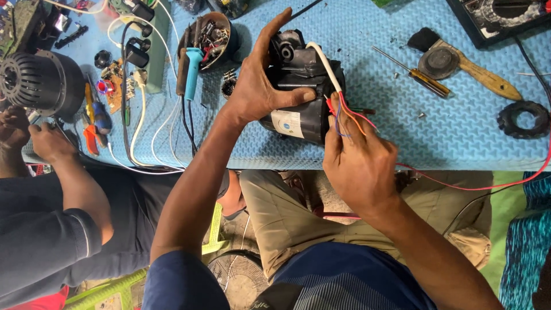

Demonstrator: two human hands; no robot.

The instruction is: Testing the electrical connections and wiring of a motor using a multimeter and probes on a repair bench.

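Black electric motor (304,86) sits on the blue mat (436,132) at the table's near edge, long axis running away from the person. Left hand (258,86) wraps its left side. Right hand (359,161), just nearer, pinches the coloured wires (344,112) at its right.

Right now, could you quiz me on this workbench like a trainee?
1. True or false: the left hand rests on the black motor.
2. What does the right hand pinch? A) coloured wires B) screwdriver C) brush
3. What colour is the mat?

Key: 1 true; 2 A; 3 blue.
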